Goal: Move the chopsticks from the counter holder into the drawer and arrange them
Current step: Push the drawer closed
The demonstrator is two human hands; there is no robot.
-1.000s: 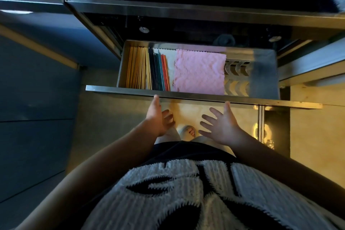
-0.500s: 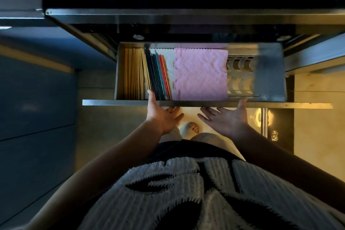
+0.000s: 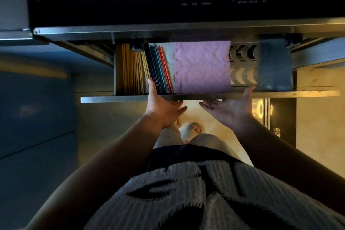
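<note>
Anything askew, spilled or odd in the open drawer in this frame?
Nothing much stands out. The wooden chopsticks and the dark and red chopsticks lie in tidy rows at the drawer's left end, though a few fan slightly. The pink cloth lies flat. Nothing looks spilled or damaged.

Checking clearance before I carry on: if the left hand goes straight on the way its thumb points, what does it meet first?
Probably the dark chopsticks: the left hand has its thumb already over the drawer front, pointing at them. Depth is unclear.

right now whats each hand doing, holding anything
left hand: open, holding nothing, thumb over the drawer front.
right hand: open, holding nothing, thumb on the same front edge.
</note>
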